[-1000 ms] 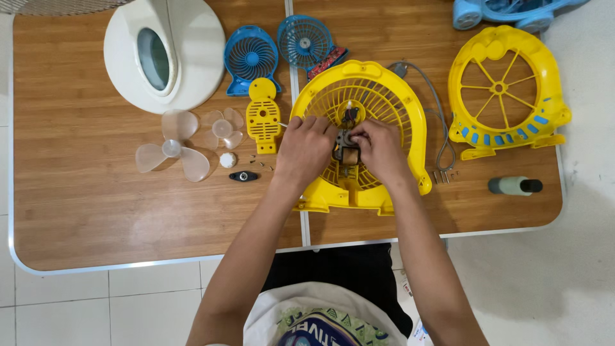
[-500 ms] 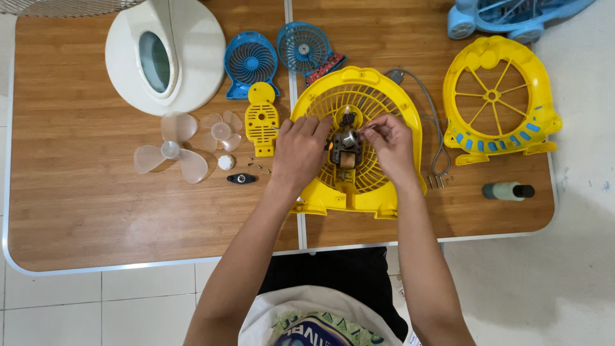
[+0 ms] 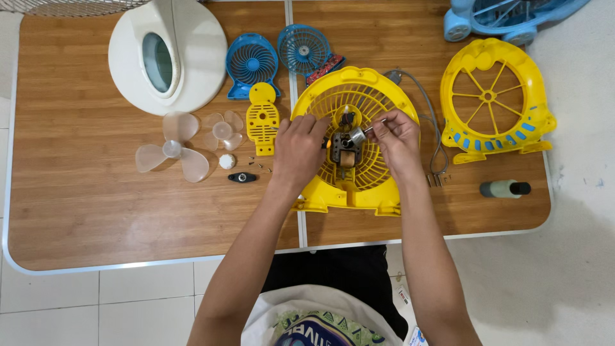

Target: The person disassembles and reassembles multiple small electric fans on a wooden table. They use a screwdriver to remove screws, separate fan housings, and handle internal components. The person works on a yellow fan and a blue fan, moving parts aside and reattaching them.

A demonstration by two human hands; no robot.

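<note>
A yellow fan housing (image 3: 378, 96) with a round grille lies on the wooden table (image 3: 83, 211). At its centre sits a small motor (image 3: 346, 144) with a metal shaft pointing right. My left hand (image 3: 298, 154) rests on the housing's left side, fingers against the motor. With my right hand (image 3: 397, 138) I pinch the end of the motor's shaft between fingertips. A grey power cord (image 3: 435, 128) runs from the housing past my right wrist.
A yellow front grille (image 3: 493, 96) lies to the right, a dark-capped bottle (image 3: 505, 188) below it. Left of the housing: a yellow plate (image 3: 263, 118), clear fan blades (image 3: 173, 150), small screws, a black knob (image 3: 242, 177), two blue mini fans (image 3: 253, 64), a white fan base (image 3: 166, 54).
My right hand has shifted from over the motor to the right and now holds the shaft tip. The motor is more exposed. The left hand stays at the motor's left.
</note>
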